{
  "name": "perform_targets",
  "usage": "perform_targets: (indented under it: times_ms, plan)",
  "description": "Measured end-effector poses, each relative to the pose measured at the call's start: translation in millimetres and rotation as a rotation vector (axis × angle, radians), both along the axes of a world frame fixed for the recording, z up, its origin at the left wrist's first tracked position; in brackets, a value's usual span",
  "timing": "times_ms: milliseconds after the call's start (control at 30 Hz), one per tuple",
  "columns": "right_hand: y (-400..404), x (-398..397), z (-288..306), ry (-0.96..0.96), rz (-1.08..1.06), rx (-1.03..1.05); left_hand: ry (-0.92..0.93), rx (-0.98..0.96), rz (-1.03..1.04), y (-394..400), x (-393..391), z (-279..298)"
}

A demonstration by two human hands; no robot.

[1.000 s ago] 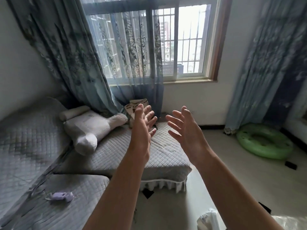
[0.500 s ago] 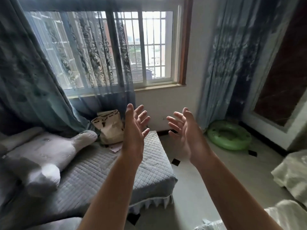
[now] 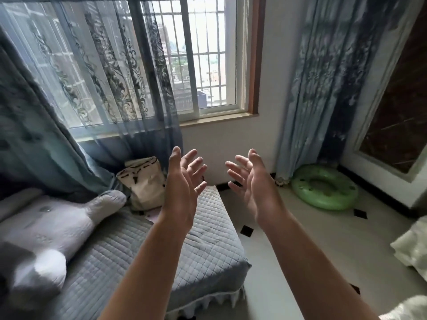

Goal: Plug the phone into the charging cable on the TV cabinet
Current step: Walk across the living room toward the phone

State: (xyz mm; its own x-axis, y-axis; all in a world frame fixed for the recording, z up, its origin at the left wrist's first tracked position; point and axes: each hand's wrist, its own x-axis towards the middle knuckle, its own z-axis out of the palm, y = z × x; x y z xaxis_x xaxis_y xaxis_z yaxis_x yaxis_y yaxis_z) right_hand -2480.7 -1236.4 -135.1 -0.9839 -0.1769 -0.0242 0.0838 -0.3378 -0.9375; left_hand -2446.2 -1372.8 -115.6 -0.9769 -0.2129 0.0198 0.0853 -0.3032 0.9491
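Note:
My left hand (image 3: 182, 181) and my right hand (image 3: 255, 183) are raised in front of me, palms facing each other, fingers spread, both holding nothing. They hover above the far corner of a grey quilted sofa (image 3: 208, 250). No phone, charging cable or TV cabinet shows in this view.
A white plush pillow (image 3: 46, 227) and a beige bag (image 3: 145, 181) lie on the sofa under the window (image 3: 208, 65). A green swim ring (image 3: 323, 190) rests on the tiled floor by the right curtain (image 3: 323, 77). Pale bedding (image 3: 411, 248) sits at the right edge.
The view has swung to the right, sliding the sofa and window leftward; a dark wall panel and pale bedding have come in at the right. Both hands stay raised and spread.

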Motion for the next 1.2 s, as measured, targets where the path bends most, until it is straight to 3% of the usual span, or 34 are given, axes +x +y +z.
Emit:
perform_targets:
  times_ms: [233,467,967,1200]
  plan:
    - [-5,-97,8,0.035,0.023,-0.007,0.029,-0.04,0.02,6,-86,13]
    - [32,-154,12,0.023,-0.111,-0.01,0.028,0.028,-0.101,32,-155,18]
    - [129,-207,37,-0.008,-0.66,-0.019,0.04,0.016,-0.62,132,-297,21]
    - [150,-193,29,-0.083,-0.942,-0.016,0.001,-0.057,-0.868,181,-311,6]
